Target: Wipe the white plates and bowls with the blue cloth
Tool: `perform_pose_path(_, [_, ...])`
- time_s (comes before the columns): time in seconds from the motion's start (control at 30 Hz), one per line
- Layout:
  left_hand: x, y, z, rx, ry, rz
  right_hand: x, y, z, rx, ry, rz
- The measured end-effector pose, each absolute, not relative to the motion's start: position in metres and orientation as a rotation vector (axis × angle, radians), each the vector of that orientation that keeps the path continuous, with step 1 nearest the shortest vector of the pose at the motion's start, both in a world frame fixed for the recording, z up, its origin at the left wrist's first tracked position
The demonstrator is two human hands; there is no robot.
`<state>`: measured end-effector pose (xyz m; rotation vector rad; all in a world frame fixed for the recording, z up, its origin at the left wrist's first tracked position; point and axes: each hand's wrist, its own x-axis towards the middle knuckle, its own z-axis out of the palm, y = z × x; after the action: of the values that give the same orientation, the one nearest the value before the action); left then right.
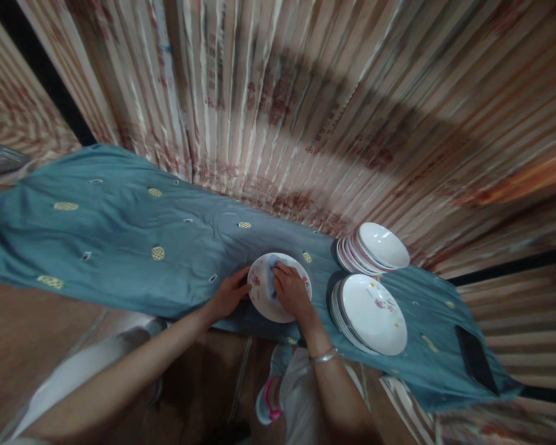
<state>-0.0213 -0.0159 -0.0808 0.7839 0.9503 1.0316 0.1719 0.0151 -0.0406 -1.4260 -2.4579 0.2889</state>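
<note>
A white plate with small red flower marks (262,290) lies on a blue-green cloth (134,247) spread over the floor. My left hand (229,295) grips the plate's left rim with curled fingers. My right hand (291,292) presses a small blue rag (273,272) onto the plate's middle, fingers bent over it. A silver bangle (323,355) sits on my right wrist.
Right of the plate stand two stacks of white plates: a near one (373,312) and a far one (375,247). A striped pink curtain (306,111) hangs behind. A dark flat object (475,358) lies on the cloth's right end. My knees and a shoe (269,395) are below.
</note>
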Motion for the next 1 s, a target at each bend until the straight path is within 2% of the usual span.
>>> perform_pose_path(0.27, [-0.021, -0.015, -0.081, 0.815, 0.921, 1.039, 0.165, 0.013, -0.042, -1.235, -2.504, 0.465])
perform_pose_path(1.0, [-0.023, -0.018, -0.074, 0.915, 0.925, 1.030, 0.186, -0.017, -0.019, -1.244, -2.564, 0.842])
